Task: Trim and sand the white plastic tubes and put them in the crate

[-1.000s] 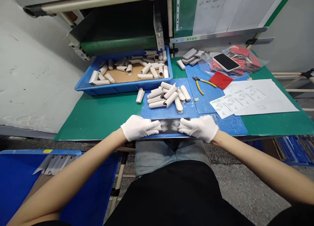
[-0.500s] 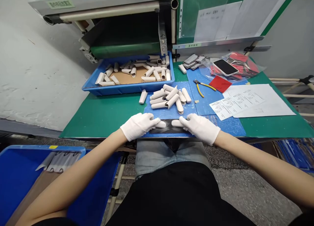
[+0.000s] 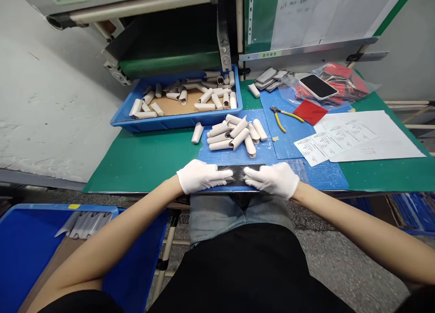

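My left hand (image 3: 204,176), in a white glove, is closed over the left part of a black strip (image 3: 238,169) at the table's front edge. From the right, my right hand (image 3: 273,179), also gloved, is closed over the strip's other part. Whatever lies under the fingers of either hand is hidden. Just beyond them, a pile of white curved pieces (image 3: 220,136) rests on the blue sheet (image 3: 261,156). One more white piece (image 3: 197,133) stands left of that pile.
A blue bin (image 3: 152,124) with many white pieces is at the back left. Yellow-handled pliers (image 3: 279,122), a red square (image 3: 310,112), a phone (image 3: 318,86) and papers (image 3: 384,141) lie rightward. Another blue bin (image 3: 27,245) is low at left.
Both hands have moved inward over the black strip. The white pieces seen at their fingertips before are now covered or out of sight. The camera view has shifted slightly.
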Demonstrator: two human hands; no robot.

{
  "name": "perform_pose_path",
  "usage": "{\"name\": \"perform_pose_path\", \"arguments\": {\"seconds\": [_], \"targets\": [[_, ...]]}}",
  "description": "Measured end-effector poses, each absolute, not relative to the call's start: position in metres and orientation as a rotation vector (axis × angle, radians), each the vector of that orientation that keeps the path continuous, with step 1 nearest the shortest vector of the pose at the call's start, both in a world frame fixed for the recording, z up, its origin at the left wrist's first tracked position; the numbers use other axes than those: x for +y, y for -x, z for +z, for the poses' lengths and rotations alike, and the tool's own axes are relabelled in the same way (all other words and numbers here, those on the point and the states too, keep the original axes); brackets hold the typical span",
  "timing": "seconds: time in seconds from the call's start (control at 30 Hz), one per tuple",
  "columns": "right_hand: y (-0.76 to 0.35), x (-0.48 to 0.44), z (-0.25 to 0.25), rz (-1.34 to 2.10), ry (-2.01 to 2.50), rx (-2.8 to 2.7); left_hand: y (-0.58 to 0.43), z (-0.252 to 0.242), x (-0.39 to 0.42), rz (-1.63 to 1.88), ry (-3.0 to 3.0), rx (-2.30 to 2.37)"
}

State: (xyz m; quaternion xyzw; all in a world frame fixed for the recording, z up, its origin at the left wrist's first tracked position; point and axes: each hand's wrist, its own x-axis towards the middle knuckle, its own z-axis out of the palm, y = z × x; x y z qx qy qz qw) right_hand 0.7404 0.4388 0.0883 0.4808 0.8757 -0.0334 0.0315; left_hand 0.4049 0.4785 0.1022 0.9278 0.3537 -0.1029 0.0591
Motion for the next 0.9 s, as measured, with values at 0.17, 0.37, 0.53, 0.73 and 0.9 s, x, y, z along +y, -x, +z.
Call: {"name": "perform_pose_path", "arguments": {"seconds": [0.17, 0.37, 0.53, 0.73, 0.9], "targets": [[-0.743, 0.439, 0.078, 0.004, -1.483, 2.787, -0.41, 0.1, 0.482, -0.224, -3.028, 0.969], [-0.74, 0.441, 0.07, 0.132, -1.51, 2.863, -0.41, 0.093, 0.488, -0.071, -3.154, 0.856], [-0.742, 0.439, 0.07, 0.096, -1.515, 2.855, -0.41, 0.093, 0.488, -0.079, -3.171, 0.833], [-0.733, 0.438, 0.078, 0.065, -1.517, 2.788, -0.413, 0.098, 0.487, -0.135, -3.054, 0.864], [-0.73, 0.442, 0.106, 0.009, -1.434, 2.663, -0.433, 0.119, 0.482, -0.339, -3.008, 0.877]]}}
